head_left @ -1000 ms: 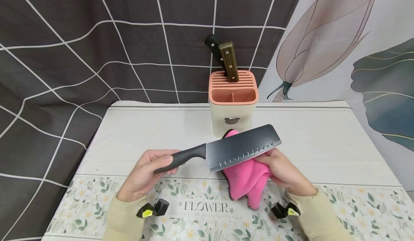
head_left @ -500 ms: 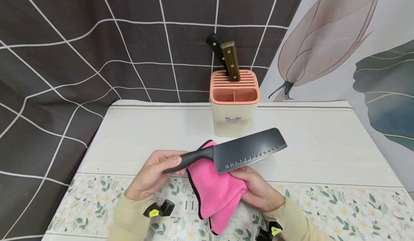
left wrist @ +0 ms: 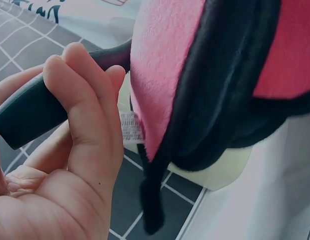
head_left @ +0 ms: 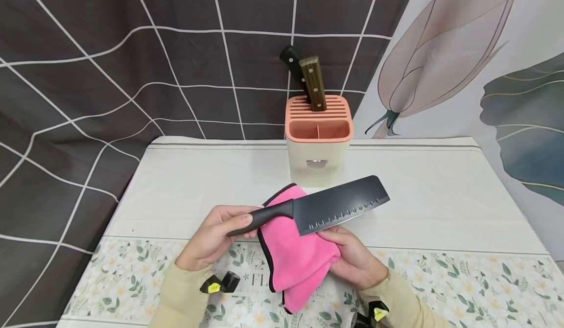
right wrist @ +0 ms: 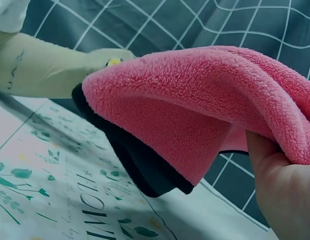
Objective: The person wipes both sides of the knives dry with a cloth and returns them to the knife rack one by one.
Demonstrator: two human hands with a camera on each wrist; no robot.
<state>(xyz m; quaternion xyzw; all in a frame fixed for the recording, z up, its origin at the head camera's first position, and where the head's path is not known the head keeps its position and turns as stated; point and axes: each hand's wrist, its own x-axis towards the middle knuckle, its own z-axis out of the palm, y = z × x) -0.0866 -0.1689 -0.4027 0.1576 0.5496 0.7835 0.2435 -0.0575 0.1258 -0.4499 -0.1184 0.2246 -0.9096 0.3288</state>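
A cleaver [head_left: 341, 204] with a black handle and a broad dark blade is held above the table, blade pointing right. My left hand [head_left: 216, 234] grips the handle; in the left wrist view the fingers of that hand [left wrist: 87, 115] curl round the handle [left wrist: 32, 112]. Under the handle and the near part of the blade hangs a pink cloth [head_left: 293, 262] with black edging. My right hand [head_left: 356, 258] holds this cloth below the blade's lower edge, its thumb on top. In the right wrist view folds of the cloth [right wrist: 185, 85] hide most of its fingers.
Behind the cleaver stands a cream knife holder [head_left: 310, 166] with an orange slotted top. Two knife handles [head_left: 315, 85] stick up from its slots. A white tablecloth [head_left: 211, 181] with a floral front band covers the table, and a dark checked curtain [head_left: 189, 58] hangs behind.
My right hand has brought the cloth leftward from under the blade to beneath the handle's end of the blade. The cleaver has shifted slightly right in my left hand.
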